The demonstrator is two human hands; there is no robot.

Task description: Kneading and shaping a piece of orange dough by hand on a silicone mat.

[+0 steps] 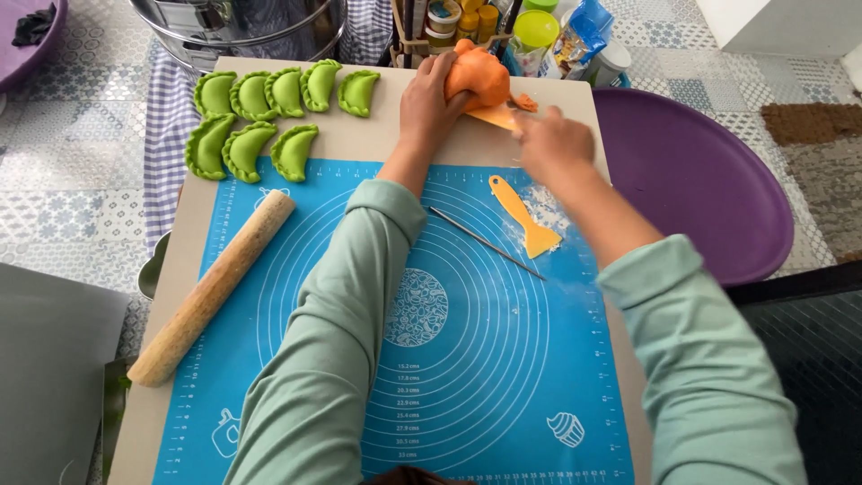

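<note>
Left hand (431,103) grips orange dough (477,74) at the board's far edge; right hand (555,144) holds an orange cutter (494,117) against it, blurred. Eight green dumplings (269,121) done far left. Rolling pin (214,287), scraper (525,216), mat (485,359) idle; orange batch barely begun

An orange dough lump (478,74) sits at the board's far edge, a yellow-orange scraper blade (494,116) against its base.
</note>
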